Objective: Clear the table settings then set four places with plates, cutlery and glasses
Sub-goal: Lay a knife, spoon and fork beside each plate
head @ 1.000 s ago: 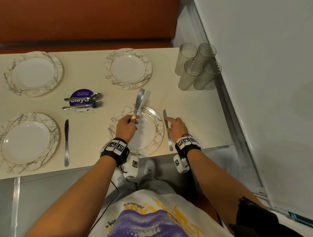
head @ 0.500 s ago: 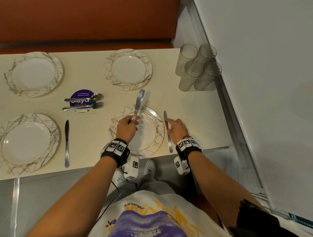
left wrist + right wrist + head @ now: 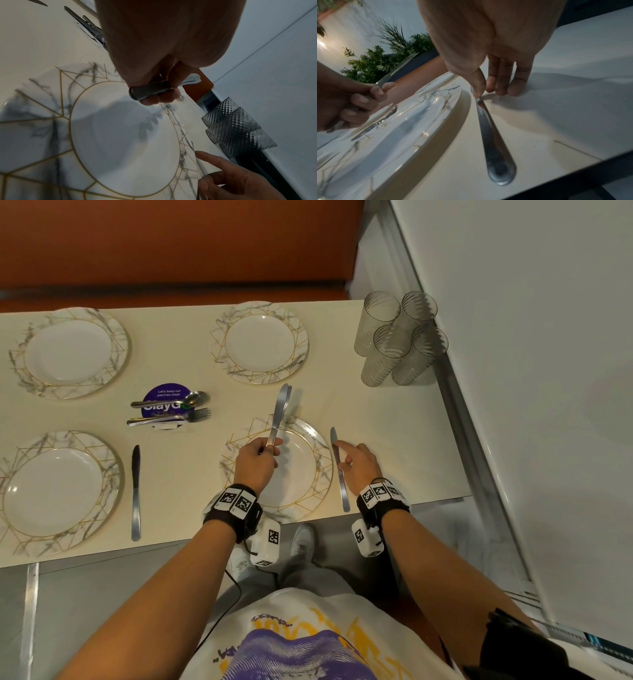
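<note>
Head camera looks steeply down over desk edge, taking in both forearms, four plates, glasses at far right corner by wall. Left wrist camera sits close under left hand, facing along fingers across near plate toward glasses; right hand enters bottom right. Right wrist camera, low over desk, looks along right hand and knife; left hand at left edge. All three views share near plate.
</note>
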The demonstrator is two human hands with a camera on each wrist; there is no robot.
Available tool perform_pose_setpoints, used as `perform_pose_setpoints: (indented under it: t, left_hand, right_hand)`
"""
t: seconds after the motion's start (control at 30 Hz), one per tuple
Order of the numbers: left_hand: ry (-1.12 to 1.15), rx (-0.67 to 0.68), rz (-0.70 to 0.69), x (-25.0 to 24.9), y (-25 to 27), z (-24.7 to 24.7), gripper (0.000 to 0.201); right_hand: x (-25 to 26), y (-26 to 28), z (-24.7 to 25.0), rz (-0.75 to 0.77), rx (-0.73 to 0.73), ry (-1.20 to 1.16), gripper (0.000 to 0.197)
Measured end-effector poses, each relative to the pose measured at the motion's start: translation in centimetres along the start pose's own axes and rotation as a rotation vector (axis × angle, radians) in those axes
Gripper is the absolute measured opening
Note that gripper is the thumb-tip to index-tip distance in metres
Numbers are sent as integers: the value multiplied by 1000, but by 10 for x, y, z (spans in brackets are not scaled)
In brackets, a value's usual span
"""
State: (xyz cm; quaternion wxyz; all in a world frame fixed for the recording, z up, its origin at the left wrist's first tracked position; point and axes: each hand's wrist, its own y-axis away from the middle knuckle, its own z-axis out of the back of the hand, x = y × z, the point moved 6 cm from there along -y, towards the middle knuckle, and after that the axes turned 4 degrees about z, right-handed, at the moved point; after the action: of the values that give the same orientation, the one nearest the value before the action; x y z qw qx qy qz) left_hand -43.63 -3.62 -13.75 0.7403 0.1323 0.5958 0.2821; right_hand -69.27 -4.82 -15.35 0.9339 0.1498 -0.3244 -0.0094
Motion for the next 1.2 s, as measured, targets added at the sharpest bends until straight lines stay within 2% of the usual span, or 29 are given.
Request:
perform_pose_setpoints:
  t: [0.2, 0.3, 0.43, 0.57, 0.67, 0.8, 0.93, 1.03, 1.1, 1.2]
  left_hand:
    - [54, 22, 53, -5, 1, 0, 38]
    - [59, 36, 43, -13, 3, 0, 35]
    - [50, 56, -10, -25, 5, 3, 33]
    - [42, 102, -58, -38, 3, 14, 33]
    - [31, 133, -77, -49, -3, 33, 35]
    - [5, 191, -116, -62, -16, 73, 29]
    - [27, 227, -132, -67, -37, 130, 23]
    - [153, 155, -111, -74, -57, 186, 23]
    - [288, 81, -86, -83, -70, 226, 29]
    - [467, 19, -36, -96, -97, 276, 28]
  right_hand:
    - [2, -2, 5, -9, -50, -28, 51]
    - [20, -11, 15, -4, -111, -103, 43]
    - [78, -34, 35, 74, -179, -254, 35]
    - [142, -67, 43, 17, -90, -475, 45]
    - [178, -87, 42, 62, -18, -512, 24]
    - [222, -106, 40, 115, 5, -466, 6]
    - [259, -121, 33, 99, -79, -583, 5]
    - [276, -124, 20, 67, -149, -674, 2]
    - [284, -122, 5, 42, -156, -731, 9]
    - [308, -111, -30, 61, -71, -688, 24]
